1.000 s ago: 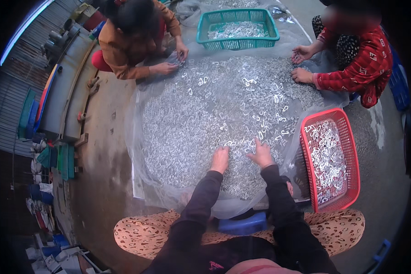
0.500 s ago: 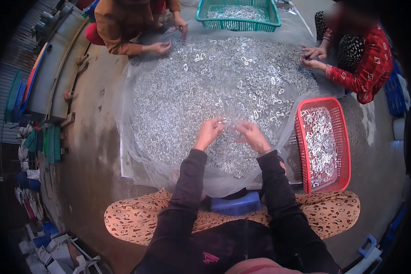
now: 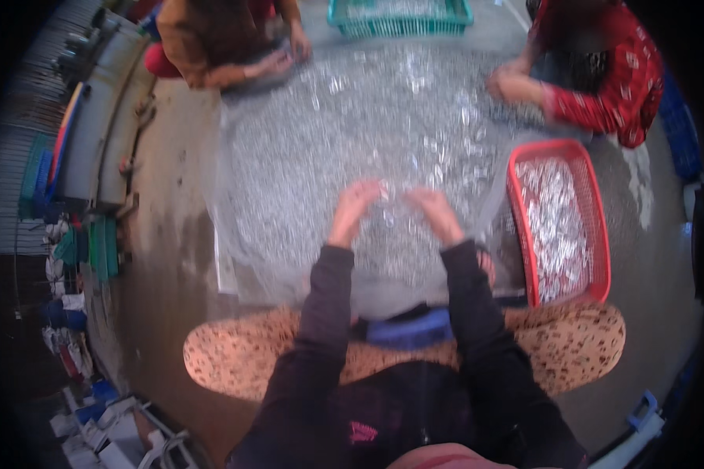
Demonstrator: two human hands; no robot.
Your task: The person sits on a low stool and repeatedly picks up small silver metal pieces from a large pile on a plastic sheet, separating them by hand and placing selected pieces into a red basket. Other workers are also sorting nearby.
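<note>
A wide layer of small silvery pieces [image 3: 305, 156] lies on a pale mesh sheet [image 3: 246, 285] in front of me, with brighter white looped pieces scattered among them. Over its near middle, my left hand [image 3: 355, 209] is closed at the fingertips, where a small white looped piece [image 3: 384, 190] shows, blurred. Facing it a short way off, my right hand [image 3: 436, 213] has its fingers stretched out, and nothing shows in them. Motion smears both hands. Right of the sheet stands a red basket [image 3: 520, 223] holding many white looped pieces [image 3: 554, 227].
Across the sheet, one person in brown [image 3: 203, 39] sits at left and another in red [image 3: 610, 78] at right, their hands at its edges. A green basket [image 3: 399, 28] stands at the far side. A blue object [image 3: 409, 331] lies between my legs.
The whole view has shifted, and most things sit higher in it and blurred. My hands stay facing each other over the pieces. The person in red has drawn both hands together.
</note>
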